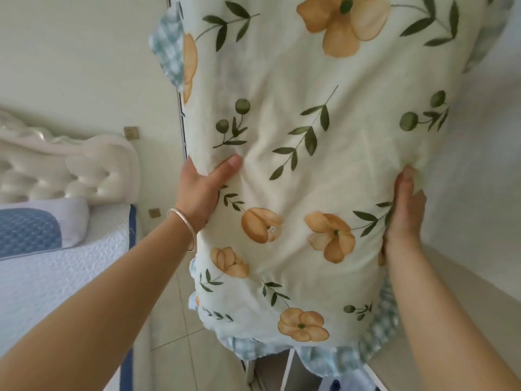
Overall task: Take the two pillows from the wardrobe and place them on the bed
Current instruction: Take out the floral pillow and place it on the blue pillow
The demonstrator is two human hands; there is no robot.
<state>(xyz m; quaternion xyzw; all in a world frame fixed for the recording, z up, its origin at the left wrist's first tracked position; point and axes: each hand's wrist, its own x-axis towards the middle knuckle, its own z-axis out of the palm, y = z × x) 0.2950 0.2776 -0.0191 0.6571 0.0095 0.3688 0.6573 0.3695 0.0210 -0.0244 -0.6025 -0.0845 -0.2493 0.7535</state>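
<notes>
A large cream pillow (304,165) with orange flowers, green leaves and a blue checked frill fills the middle of the view, held upright in the air. My left hand (201,193), with a silver bangle on the wrist, grips its left edge, thumb pressed into the front. My right hand (404,213) clasps its right edge. The bed (64,266) lies at the lower left under a white textured cover. The pillow hides most of the wardrobe behind it. A second floral pillow is not visible.
A padded cream headboard (70,170) stands at the left against the wall. A white and blue pillow (36,224) rests on the bed. Pale floor tiles (174,320) run between the bed and the wardrobe's white panel (479,170) at the right.
</notes>
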